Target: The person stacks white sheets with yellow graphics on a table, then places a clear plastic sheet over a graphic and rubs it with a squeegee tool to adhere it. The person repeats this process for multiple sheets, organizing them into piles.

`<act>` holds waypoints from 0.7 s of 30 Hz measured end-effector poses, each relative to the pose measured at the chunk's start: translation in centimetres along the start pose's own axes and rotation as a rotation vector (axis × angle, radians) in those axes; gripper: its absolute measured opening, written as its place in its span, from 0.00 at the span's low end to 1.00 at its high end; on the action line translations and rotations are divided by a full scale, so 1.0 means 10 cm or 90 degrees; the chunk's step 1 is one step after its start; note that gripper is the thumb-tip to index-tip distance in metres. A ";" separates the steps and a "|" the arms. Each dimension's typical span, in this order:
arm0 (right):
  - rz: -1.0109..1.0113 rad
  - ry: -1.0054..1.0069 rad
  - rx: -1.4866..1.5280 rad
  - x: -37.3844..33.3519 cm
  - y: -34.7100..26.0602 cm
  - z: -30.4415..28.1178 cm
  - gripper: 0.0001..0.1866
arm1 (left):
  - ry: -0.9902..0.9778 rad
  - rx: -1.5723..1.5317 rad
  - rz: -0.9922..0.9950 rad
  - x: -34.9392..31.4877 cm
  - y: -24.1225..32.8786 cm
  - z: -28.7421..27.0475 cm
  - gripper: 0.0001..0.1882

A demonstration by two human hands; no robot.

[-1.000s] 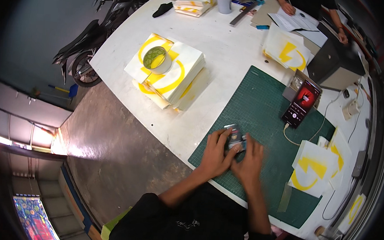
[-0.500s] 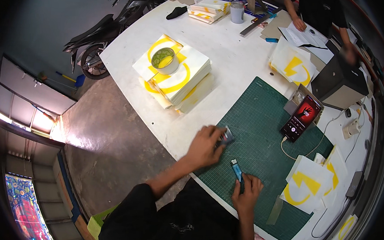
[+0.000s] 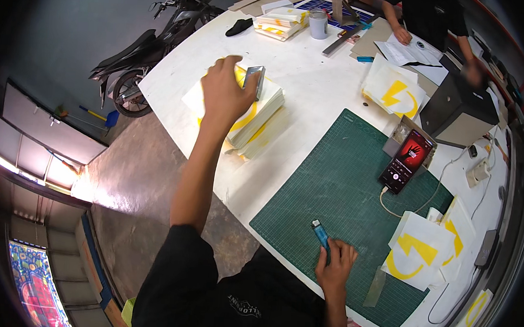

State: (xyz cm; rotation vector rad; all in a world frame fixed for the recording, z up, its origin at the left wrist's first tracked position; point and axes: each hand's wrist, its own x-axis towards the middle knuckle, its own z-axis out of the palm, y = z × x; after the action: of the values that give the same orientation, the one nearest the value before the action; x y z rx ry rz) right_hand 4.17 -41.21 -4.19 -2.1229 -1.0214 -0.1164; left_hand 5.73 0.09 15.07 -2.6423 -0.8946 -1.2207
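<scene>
My left hand (image 3: 226,89) reaches over a stack of white printed sheets (image 3: 266,110) with yellow marks. Against its thumb is a small grey-and-dark flat box (image 3: 254,80), tilted above the stack; the grip is partly hidden behind the hand. The round tin on the stack is covered by this hand. Near the front edge of the green cutting mat (image 3: 296,195), my right hand (image 3: 337,264) is closed around a blue lighter (image 3: 319,232), its metal end pointing away from me.
A lit phone (image 3: 407,161) leans on a small carton, its cable looping over the mat. Printed sheets (image 3: 413,247) lie at the right. Beyond are a black box-shaped unit (image 3: 460,109), a grey can (image 3: 318,24) and a person's hand (image 3: 403,35) writing on paper.
My left hand has moved from the mat, forward and left, to the sheet stack, bringing the small box along. My right hand stays nearly in place with the lighter.
</scene>
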 end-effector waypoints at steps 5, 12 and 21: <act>0.046 0.000 0.076 0.15 -0.04 -0.07 0.12 | 0.007 -0.185 -0.003 -0.86 0.26 -0.43 0.16; -0.120 0.122 0.192 1.54 -0.53 0.19 0.10 | -0.146 -0.346 -0.249 -2.54 0.12 -0.18 0.13; -0.182 0.260 0.138 3.13 -1.20 1.29 0.11 | -0.178 -0.285 -0.187 -2.75 0.19 -0.02 0.18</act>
State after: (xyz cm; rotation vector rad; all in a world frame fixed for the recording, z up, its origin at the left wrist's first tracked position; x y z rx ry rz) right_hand 13.94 -8.11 5.79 -1.6584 -1.0282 -0.5318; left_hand -7.36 -14.47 -4.38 -3.1868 -1.2121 -1.2545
